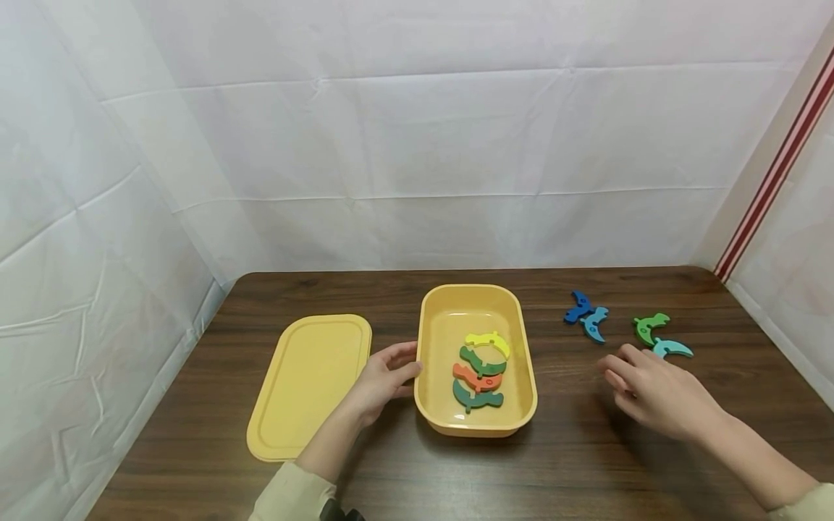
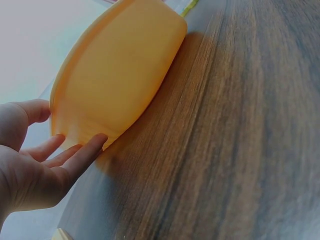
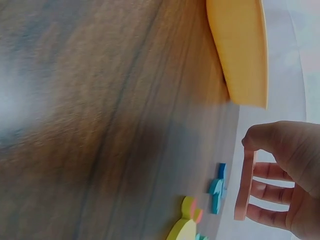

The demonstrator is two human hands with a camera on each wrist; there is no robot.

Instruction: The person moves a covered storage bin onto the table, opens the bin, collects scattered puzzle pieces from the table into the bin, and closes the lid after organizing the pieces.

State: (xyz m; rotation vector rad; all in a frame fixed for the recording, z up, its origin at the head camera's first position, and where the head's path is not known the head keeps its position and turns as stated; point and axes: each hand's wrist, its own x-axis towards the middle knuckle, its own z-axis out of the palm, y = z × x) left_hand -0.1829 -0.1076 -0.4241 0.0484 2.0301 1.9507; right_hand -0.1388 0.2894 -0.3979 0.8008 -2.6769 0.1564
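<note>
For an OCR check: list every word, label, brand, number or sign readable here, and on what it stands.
None readable in any of the three views.
Small marks on the orange piece, mid-blue piece and light green piece: too small to read, can't tell if lettering.
Yellow box and lid: no text visible.

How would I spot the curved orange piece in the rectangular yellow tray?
On the dark brown wood-grain table, find the walled, rectangular yellow tray. Inside, between two dark green curved pieces, lies the flat orange curved piece, the only orange one there.
</note>
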